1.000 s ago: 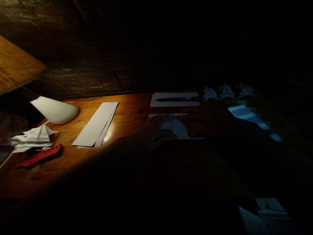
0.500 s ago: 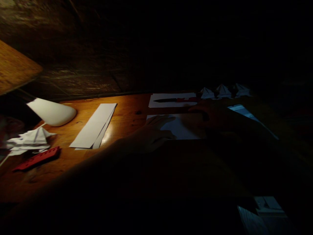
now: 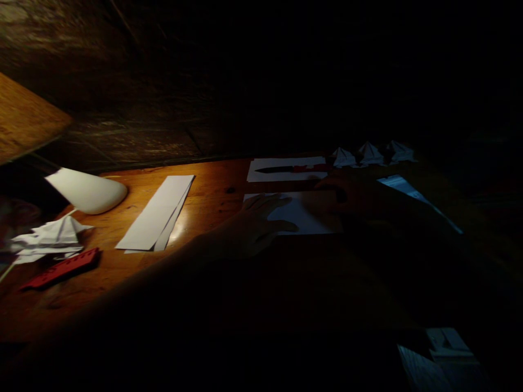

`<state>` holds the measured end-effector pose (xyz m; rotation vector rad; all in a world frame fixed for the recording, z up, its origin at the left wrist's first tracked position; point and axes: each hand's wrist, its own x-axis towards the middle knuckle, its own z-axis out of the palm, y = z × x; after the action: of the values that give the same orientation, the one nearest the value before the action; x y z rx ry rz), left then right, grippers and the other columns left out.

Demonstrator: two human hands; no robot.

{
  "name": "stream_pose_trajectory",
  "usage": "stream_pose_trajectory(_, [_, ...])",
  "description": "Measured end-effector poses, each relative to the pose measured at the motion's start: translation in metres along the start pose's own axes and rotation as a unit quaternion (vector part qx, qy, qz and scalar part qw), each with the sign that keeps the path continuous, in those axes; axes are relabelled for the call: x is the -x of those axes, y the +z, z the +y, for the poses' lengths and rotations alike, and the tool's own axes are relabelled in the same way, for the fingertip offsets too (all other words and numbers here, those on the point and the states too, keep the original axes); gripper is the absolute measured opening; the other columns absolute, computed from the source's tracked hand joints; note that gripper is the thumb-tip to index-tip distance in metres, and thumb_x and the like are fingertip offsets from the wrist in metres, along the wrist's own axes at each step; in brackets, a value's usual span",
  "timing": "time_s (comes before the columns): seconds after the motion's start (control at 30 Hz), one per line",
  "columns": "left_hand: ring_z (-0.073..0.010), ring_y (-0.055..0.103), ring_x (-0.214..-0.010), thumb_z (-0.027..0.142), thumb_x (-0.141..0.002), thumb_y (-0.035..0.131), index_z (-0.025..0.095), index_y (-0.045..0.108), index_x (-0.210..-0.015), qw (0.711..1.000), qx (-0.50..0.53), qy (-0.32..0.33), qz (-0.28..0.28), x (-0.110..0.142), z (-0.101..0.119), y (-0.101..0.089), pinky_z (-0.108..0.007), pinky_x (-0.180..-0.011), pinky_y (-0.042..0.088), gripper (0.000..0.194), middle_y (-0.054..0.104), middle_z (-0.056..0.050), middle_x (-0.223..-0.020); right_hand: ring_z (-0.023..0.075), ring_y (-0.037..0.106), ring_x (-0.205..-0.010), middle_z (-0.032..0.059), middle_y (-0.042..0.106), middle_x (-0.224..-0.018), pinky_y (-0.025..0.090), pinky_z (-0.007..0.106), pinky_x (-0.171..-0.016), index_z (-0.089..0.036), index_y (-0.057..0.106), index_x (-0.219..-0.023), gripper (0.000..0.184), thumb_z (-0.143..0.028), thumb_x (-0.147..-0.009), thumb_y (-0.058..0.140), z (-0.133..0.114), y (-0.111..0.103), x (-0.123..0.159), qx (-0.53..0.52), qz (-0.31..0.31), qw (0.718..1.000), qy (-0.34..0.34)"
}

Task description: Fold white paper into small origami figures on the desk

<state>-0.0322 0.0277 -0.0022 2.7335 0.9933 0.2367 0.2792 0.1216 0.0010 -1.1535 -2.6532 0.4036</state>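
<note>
My left hand [image 3: 261, 220] lies flat on a white sheet of paper [image 3: 300, 215], fingers spread and pointing right. Deep shadow covers my right hand [image 3: 347, 198] at the right end of the same sheet; its fingers look curved, but I cannot see whether they grip the paper. Just beyond the sheet, a knife [image 3: 286, 169] with a dark blade and red handle rests on a small stack of white paper [image 3: 261, 177]. Its blade points left.
Long paper strips [image 3: 153, 218] lie left of my hands. Farther left are a white lamp base [image 3: 87, 190], crumpled folded paper [image 3: 53, 237] and a red slotted piece [image 3: 63, 268]. Three folded paper shapes [image 3: 370, 154] stand at the back right, near a lit phone-like screen [image 3: 404, 187].
The view has shifted very slightly. My left hand stays on the sheet with its thumb a little farther right; the other things keep their places.
</note>
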Motion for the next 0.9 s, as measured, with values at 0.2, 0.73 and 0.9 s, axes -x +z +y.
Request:
stream_pose_trajectory(0.2, [-0.0353,0.021,-0.159,0.011,-0.096,0.057,0.050,0.054,-0.147,0.999,-0.025,0.023,0.004,0.0002,-0.0066,0.0070,-0.067,-0.126,0.024,0.064,0.016,0.004,-0.175,0.0371,0.064,-0.109,0.0140,0.070,-0.118,0.051,0.052,-0.093,-0.022,0.074,-0.117,0.047,-0.045,-0.076,0.076,-0.0054,-0.0029,0.0001,-0.004,-0.005,1.000,0.022])
stream_pose_trajectory(0.73, [-0.0354,0.022,-0.159,0.008,-0.093,0.058,0.053,0.052,-0.148,0.998,-0.042,0.042,0.014,-0.0005,-0.0099,0.0093,-0.068,-0.126,0.023,0.071,0.015,0.004,-0.175,0.0341,0.068,-0.098,0.0087,0.074,-0.107,0.054,0.047,-0.082,-0.026,0.077,-0.106,0.041,-0.039,-0.068,0.081,-0.0091,-0.0022,-0.0002,-0.008,0.013,0.998,0.054])
stream_pose_trajectory(0.9, [-0.0354,0.023,-0.159,0.005,-0.089,0.059,0.055,0.052,-0.147,0.998,-0.039,0.037,0.017,-0.0011,-0.0105,0.0103,-0.066,-0.127,0.021,0.077,0.015,0.008,-0.175,0.0330,0.068,-0.097,0.0073,0.075,-0.103,0.055,0.047,-0.083,-0.026,0.077,-0.102,0.037,-0.038,-0.067,0.081,-0.0087,0.0067,0.0019,-0.002,0.057,0.997,0.053])
